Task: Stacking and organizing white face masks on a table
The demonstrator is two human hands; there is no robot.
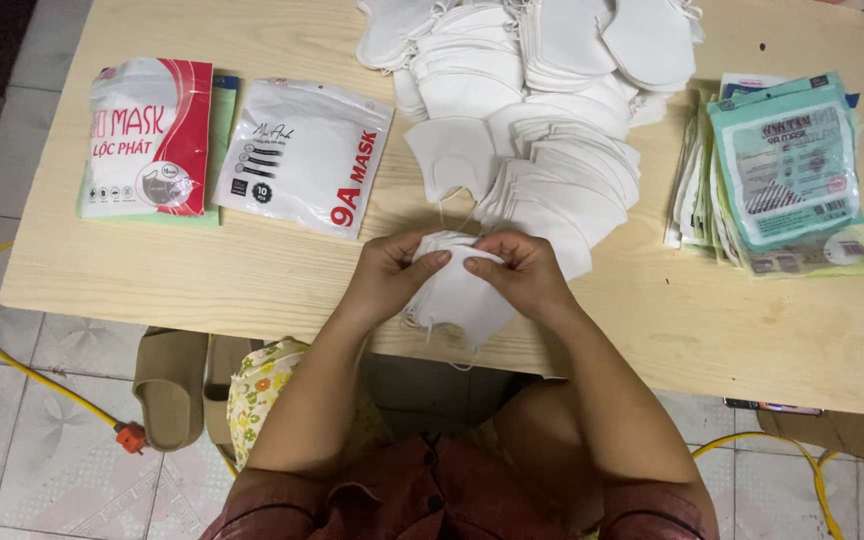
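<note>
Both hands meet over the near edge of the wooden table [252, 290], closed on one small stack of white face masks [457, 295]. The left hand [392, 275] and the right hand [522, 275] pinch its top edge from either side, thumbs in front, seemingly to keep the layers squared together. Just beyond, a fanned heap of loose white masks [542, 130] spreads toward the far edge, within easy reach. Left of it lie two flat pouches: a white one with a red side stripe [302, 155] and a white-and-red one [147, 135] resting on a green packet. At the far right sits a pile of teal-fronted empty bags [782, 170], fanned like cards.
</note>
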